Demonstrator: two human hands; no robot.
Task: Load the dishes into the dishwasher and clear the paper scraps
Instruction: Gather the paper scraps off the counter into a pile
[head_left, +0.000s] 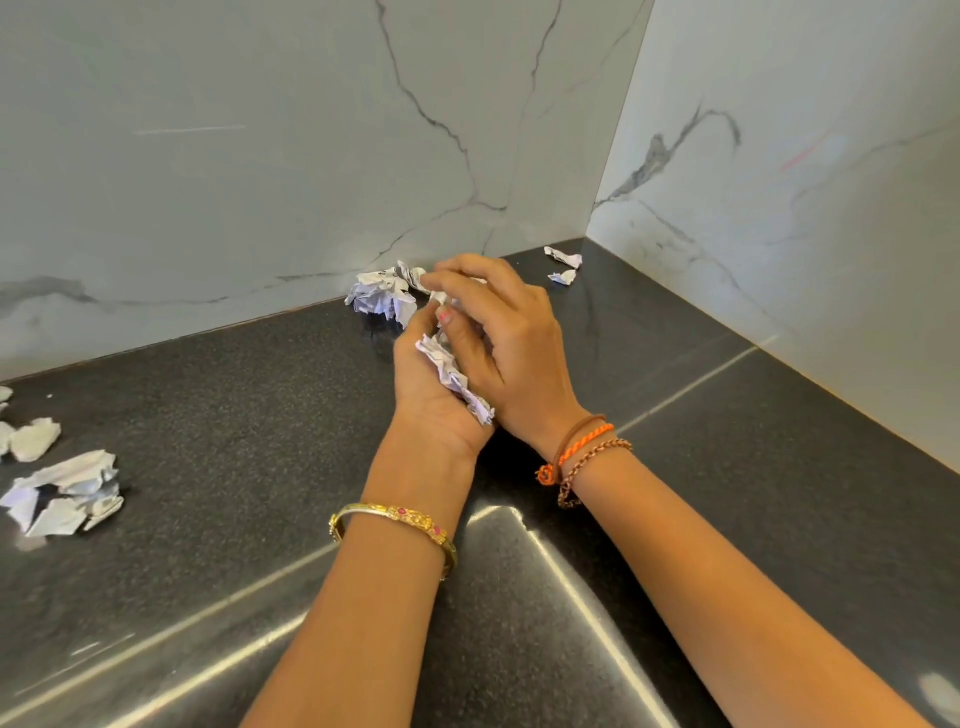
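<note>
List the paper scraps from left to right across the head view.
Small white scraps at the left edge → big crumpled sheet → crumpled wad by the wall → scraps held in the hands → two small scraps in the corner.

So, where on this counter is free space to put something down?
Bare dark counter lies between the left paper scraps and the hands. Another bare patch is right of the right hand, below the corner scraps. The back wall is crowded: a crumpled pile lies there.

white paper scraps (457, 376); black speckled counter (234, 415); grey-veined white wall (260, 156).
</note>
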